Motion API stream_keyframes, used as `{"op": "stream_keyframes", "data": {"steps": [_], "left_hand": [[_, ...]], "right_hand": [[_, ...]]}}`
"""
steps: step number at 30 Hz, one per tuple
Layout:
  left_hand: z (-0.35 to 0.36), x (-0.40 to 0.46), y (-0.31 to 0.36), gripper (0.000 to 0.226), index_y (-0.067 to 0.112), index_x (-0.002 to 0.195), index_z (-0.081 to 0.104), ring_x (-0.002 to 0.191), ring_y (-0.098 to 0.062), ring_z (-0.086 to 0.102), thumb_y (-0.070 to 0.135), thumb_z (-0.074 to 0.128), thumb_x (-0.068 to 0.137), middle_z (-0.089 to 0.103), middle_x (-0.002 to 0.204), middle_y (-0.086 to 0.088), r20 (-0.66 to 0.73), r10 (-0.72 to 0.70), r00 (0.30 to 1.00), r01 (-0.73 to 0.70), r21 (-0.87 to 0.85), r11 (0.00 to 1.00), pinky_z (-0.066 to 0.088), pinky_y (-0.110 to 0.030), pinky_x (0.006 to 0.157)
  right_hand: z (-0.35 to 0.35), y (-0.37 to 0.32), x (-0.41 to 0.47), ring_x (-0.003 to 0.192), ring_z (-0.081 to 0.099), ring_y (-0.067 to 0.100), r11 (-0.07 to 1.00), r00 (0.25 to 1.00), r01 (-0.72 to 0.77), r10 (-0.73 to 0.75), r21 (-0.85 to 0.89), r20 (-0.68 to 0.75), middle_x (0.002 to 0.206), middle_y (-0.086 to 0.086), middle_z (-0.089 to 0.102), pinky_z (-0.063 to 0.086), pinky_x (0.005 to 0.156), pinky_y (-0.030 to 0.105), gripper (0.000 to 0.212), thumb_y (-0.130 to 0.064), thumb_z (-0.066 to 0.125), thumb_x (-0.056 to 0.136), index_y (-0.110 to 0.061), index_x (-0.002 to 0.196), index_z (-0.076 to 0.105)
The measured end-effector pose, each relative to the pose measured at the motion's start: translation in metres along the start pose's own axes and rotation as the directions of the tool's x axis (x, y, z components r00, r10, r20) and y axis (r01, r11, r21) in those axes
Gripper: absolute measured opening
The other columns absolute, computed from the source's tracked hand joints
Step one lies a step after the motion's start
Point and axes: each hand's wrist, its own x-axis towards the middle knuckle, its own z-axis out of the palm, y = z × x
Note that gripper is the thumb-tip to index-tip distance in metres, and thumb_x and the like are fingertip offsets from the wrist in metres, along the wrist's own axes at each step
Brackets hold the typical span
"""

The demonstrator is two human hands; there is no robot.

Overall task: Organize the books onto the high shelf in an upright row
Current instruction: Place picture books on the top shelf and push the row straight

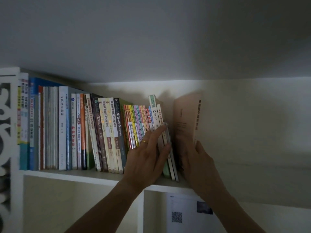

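A long row of upright books (101, 132) fills the left and middle of the high white shelf (70, 175). My left hand (146, 158), with a gold ring, presses flat against the spines at the row's right end, its fingers over several thin books (171, 162) that lean slightly. My right hand (200, 162) grips the lower spine edge of a pale pink book (186, 118), which stands upright just right of the row with a narrow gap between them.
The shelf board continues to the right of the pink book, bare against the cream back wall (252, 123). The ceiling is close above. Below the shelf hangs a paper sheet with a QR code (176, 216). A white decorative panel (6, 132) stands at far left.
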Motion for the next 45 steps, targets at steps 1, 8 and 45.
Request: {"op": "stream_keyframes", "data": {"steps": [1, 8, 45], "left_hand": [[-0.001, 0.0, 0.001, 0.051, 0.027, 0.153, 0.031, 0.099, -0.011, 0.069, 0.053, 0.031, 0.109, 0.059, 0.139, -0.007, 0.008, -0.003, 1.0, 0.003, -0.006, 1.0, 0.061, -0.029, 0.064], [-0.006, -0.003, 0.003, 0.053, 0.038, 0.162, 0.018, 0.097, -0.003, 0.059, 0.043, 0.029, 0.111, 0.054, 0.138, -0.005, 0.066, 0.005, 0.998, -0.014, 0.131, 0.991, 0.047, -0.01, 0.061], [0.0, -0.009, 0.011, 0.044, 0.04, 0.14, 0.045, 0.1, -0.015, 0.066, 0.06, 0.023, 0.106, 0.047, 0.135, -0.003, 0.118, -0.103, 0.988, 0.071, 0.247, 0.966, 0.059, -0.023, 0.063]], "right_hand": [[0.0, 0.0, 0.0, 0.075, 0.06, 0.017, 1.0, 1.0, -0.009, 0.009, -0.008, 0.012, 0.114, 0.003, 0.057, 0.051, 0.062, 0.022, 0.041, -0.04, 0.038, 0.1, -0.041, 0.141, 0.037], [0.004, 0.002, 0.0, 0.099, 0.067, 0.013, 1.0, 0.997, -0.02, 0.018, 0.022, 0.078, 0.127, -0.007, 0.055, 0.06, 0.081, 0.03, 0.068, -0.077, 0.035, 0.088, -0.046, 0.148, 0.035], [-0.005, -0.007, -0.005, 0.074, 0.05, 0.013, 0.996, 0.996, -0.057, 0.062, -0.067, 0.068, 0.112, -0.004, 0.049, 0.041, 0.06, 0.02, 0.045, -0.055, 0.027, 0.102, -0.029, 0.131, 0.051]]}}
